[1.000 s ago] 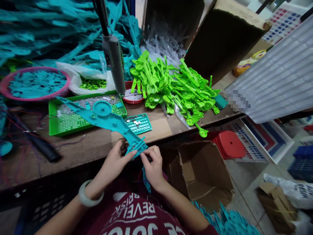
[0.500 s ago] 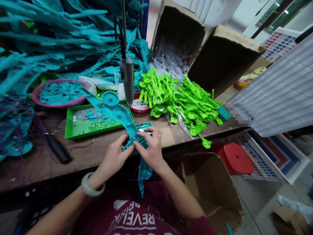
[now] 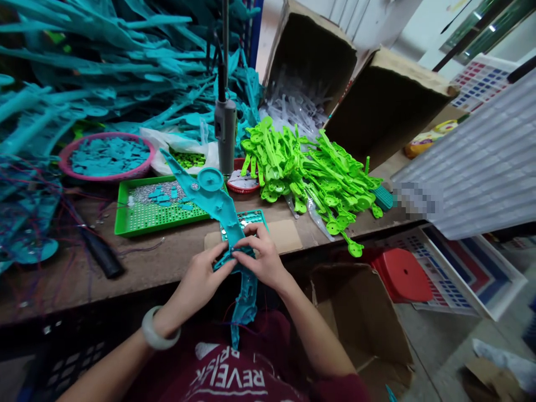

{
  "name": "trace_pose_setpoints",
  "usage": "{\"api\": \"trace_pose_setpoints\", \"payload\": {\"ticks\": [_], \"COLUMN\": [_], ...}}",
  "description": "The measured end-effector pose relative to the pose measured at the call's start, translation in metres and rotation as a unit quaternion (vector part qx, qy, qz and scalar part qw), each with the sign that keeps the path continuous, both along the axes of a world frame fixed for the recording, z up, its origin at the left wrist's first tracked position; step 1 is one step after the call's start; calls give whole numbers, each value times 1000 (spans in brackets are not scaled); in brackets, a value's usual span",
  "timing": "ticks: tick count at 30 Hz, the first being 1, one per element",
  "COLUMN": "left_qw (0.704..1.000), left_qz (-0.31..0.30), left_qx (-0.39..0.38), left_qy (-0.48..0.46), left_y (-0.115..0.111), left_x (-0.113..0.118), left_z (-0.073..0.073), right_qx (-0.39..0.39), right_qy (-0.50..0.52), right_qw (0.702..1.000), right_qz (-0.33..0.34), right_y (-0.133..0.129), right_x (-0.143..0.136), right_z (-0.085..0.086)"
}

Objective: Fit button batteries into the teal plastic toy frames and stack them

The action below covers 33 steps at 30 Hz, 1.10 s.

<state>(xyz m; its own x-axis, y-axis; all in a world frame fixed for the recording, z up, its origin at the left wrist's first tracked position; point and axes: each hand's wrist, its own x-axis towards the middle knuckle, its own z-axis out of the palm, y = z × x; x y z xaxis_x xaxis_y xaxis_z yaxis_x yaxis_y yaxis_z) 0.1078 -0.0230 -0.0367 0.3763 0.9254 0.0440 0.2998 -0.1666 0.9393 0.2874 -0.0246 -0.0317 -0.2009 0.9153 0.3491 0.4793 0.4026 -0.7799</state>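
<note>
Teal part (image 3: 228, 215) between the fingers (image 3: 250, 242)

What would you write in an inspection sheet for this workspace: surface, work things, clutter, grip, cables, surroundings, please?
Surface: brown workbench, with a flat cardboard piece near its front edge.
Work things: turquoise plastic part, held partly over that edge.
Clutter: lime-green plastic parts piled loosely beyond the hands.
Grip: left hand holds the turquoise plastic part; right hand touches it.
Cables: thin wires tangled at the left.
Surroundings: open cardboard box and red stool at lower right.
</note>
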Motion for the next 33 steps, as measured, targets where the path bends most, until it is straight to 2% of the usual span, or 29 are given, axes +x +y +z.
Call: {"api": "trace_pose_setpoints", "payload": {"ticks": [8,11,14,18,22,24,29,31,33], "left_qw": [999,999,997,982,975,972,962,958,950], "left_qz": [29,32,19,-1,69,90,55,50,90], "left_qx": [18,1,-44,-129,-150,-146,-155,-154,-157], "left_qy": [14,-8,-60,-140,-146,-161,-216,-237,-254], "left_y": [-7,-10,-12,-14,-9,-3,7,5,2], "left_x": [0,1,4,8,13,14,10,8,7], "left_z": [-5,-7,-12,-25,-33,-31,-18,-19,-22], "right_qx": [-44,-61,-83,-125,-144,-136,9,23,7], "right_qy": [38,113,264,383,426,420,241,223,253], "right_qw": [998,991,954,902,877,883,957,960,951], "right_qz": [3,-34,-114,-158,-168,-160,-162,-165,-179], "right_y": [-2,0,5,12,16,18,21,22,21], "right_x": [-7,-11,-17,-25,-30,-31,-29,-29,-32], "right_z": [3,1,-5,-14,-11,-4,15,14,8]}}
